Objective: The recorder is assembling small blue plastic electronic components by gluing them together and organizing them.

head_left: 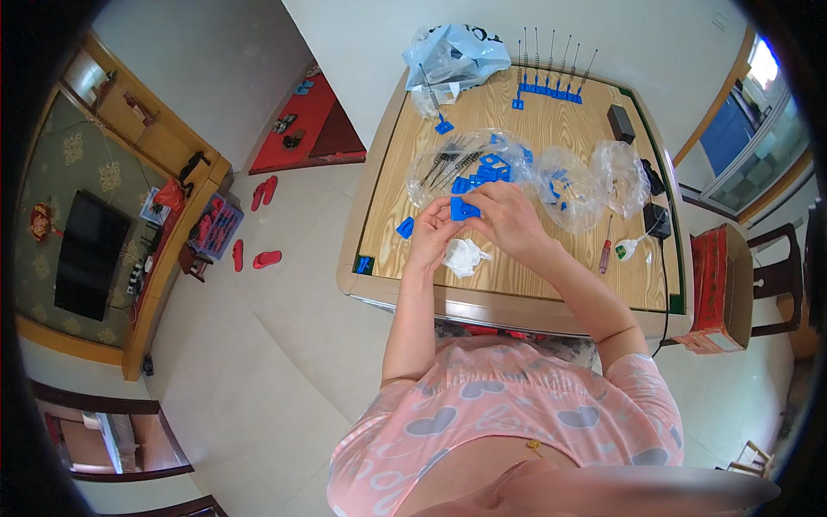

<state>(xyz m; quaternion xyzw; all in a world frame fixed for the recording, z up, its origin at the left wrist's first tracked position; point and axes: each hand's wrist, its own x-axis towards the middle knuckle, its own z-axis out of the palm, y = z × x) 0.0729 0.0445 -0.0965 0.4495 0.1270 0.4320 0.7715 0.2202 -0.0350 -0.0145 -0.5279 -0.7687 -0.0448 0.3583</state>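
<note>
Both hands are working above the near half of the worktop (517, 276), left of its centre line, and are meeting at one blue piece (465, 209). The left hand (433, 231) is pinching the piece's left side, its forearm rising almost straight over the near edge. The right hand (510, 220) is arching over from the right with fingers bent down, gripping the piece's right side; its forearm is slanting in across the near edge, elbow bent. Counts: one white tissue (466, 257) is lying below the hands toward the near edge; one loose blue part (405, 227) is lying beside the left hand, another small blue item (365, 264) is sitting at the near left corner. Three clear bags are spreading across the middle: the left bag (417, 175) is holding springs and many blue parts (overlapping, not countable), the middle bag (577, 207) a few blue parts, the right bag (618, 177) contents unclear. Along the far edge about seven spring rods (551, 73) are standing in blue bases, overlap preventing a firm count; one single rod (433, 96) is standing nearer the left edge. One pale blue bag (461, 60) is occupying the far left corner; one screwdriver (606, 257) is lying toward the right edge.
</note>
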